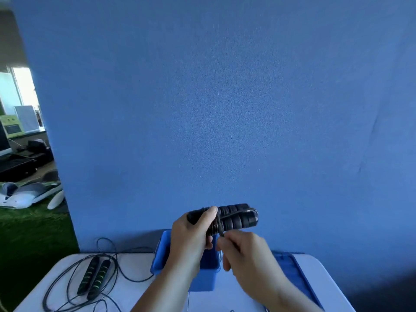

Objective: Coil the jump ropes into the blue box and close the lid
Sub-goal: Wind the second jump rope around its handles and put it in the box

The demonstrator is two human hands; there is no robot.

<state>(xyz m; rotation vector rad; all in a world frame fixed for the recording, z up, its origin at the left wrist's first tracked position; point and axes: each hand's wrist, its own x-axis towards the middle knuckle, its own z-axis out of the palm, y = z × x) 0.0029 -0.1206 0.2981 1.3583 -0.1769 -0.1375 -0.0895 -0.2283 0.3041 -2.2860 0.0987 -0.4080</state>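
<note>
A big blue wall (225, 109) fills most of the frame. At the bottom is the white surface (135, 289). The blue box (161, 253) stands open in the bottom middle, close to the surface's far edge. Its lid (290, 273) lies flat just beside it, bottom right. A second rope (93, 278) lies spread out at the bottom left, well apart from our hands.

We hold the first rope (238, 219) in the air, right above the box. Our left hand (191, 235) has its fingers wrapped round the handles. Our right hand (247, 251) pinches the cord (220, 228) between its fingers.

If that pinch slips, we think the wraps could spring loose. The second rope's loops reach the surface's left and far edges, so a tug could drag it off. The box mouth looks narrow, so the bundle may catch the rim. The open room is straight down.
</note>
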